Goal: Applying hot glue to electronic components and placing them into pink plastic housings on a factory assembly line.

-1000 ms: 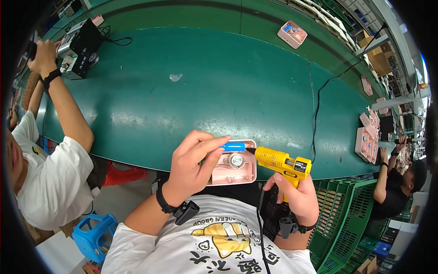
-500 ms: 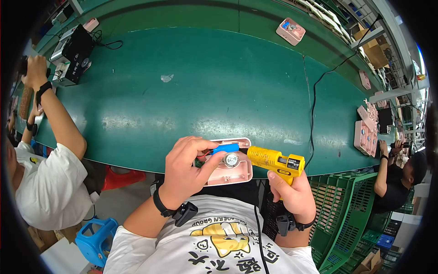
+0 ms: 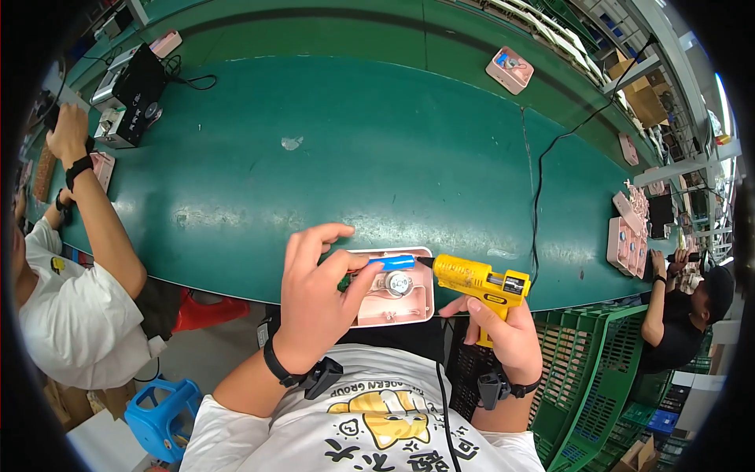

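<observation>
Left hand (image 3: 318, 289) pinches blue cylinder (image 3: 395, 263), long axis left-right; right hand (image 3: 510, 337) grips glue gun (image 3: 465, 274), nozzle (image 3: 425, 261) leftward.

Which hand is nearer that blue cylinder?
The left hand, touching the blue cylinder at its left end; the right hand, farther right and lower, holds a yellow glue gun.

the wearer's two hands (image 3: 318, 295) (image 3: 507, 334), one yellow glue gun (image 3: 470, 275), one blue stool (image 3: 149, 425), one red stool (image 3: 208, 311), one black cap (image 3: 721, 291)
</observation>
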`<state>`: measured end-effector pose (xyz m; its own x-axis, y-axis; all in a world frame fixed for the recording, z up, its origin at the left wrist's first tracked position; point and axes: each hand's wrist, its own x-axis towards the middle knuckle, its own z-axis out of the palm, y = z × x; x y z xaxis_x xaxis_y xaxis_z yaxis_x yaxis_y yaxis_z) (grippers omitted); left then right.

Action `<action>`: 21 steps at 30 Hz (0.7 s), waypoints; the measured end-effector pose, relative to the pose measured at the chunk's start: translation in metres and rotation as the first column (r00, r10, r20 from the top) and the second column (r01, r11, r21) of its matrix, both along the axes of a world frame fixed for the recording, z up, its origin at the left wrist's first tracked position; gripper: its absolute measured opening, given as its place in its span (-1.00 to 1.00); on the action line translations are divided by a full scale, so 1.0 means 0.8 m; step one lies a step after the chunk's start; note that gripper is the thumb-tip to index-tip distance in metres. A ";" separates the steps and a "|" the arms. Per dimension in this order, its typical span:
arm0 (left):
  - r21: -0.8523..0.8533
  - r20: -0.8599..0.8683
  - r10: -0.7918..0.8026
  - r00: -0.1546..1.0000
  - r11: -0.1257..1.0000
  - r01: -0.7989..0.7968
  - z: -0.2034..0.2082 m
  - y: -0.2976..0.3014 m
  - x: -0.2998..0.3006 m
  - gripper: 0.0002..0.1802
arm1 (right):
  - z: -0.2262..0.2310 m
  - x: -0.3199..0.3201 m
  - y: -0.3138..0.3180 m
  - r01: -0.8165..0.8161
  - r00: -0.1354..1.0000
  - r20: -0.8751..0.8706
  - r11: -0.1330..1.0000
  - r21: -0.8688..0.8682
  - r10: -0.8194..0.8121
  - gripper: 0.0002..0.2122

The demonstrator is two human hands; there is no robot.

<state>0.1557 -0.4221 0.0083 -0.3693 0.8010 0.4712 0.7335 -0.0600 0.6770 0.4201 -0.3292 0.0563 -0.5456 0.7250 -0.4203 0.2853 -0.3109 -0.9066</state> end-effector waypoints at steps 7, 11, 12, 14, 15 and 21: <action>-0.211 0.184 -0.082 0.979 0.970 0.121 0.011 0.009 -0.008 -0.90 | -0.002 -0.001 0.007 -0.039 0.996 0.081 0.998 -0.045 0.042 -0.72; -0.250 0.246 -0.179 0.953 0.938 0.241 0.010 0.023 -0.025 -0.91 | 0.008 -0.003 0.002 -0.056 0.990 0.131 0.998 0.017 0.053 -0.75; -0.279 0.257 -0.225 0.940 0.914 0.295 0.008 0.024 -0.028 -0.89 | 0.009 -0.002 0.000 -0.059 0.988 0.142 0.997 0.049 0.052 -0.76; -0.282 0.284 -0.233 0.930 0.907 0.313 0.003 0.023 -0.034 -0.87 | 0.009 0.001 -0.006 -0.063 0.985 0.167 0.996 0.055 0.054 -0.77; -0.286 0.311 -0.239 0.920 0.899 0.331 0.000 0.022 -0.036 -0.86 | 0.009 0.002 -0.009 -0.068 0.980 0.193 0.996 0.059 0.056 -0.78; -0.275 0.288 -0.226 0.930 0.911 0.307 0.002 0.020 -0.033 -0.86 | 0.007 -0.003 -0.013 0.063 0.997 0.050 0.998 0.031 -0.065 -0.83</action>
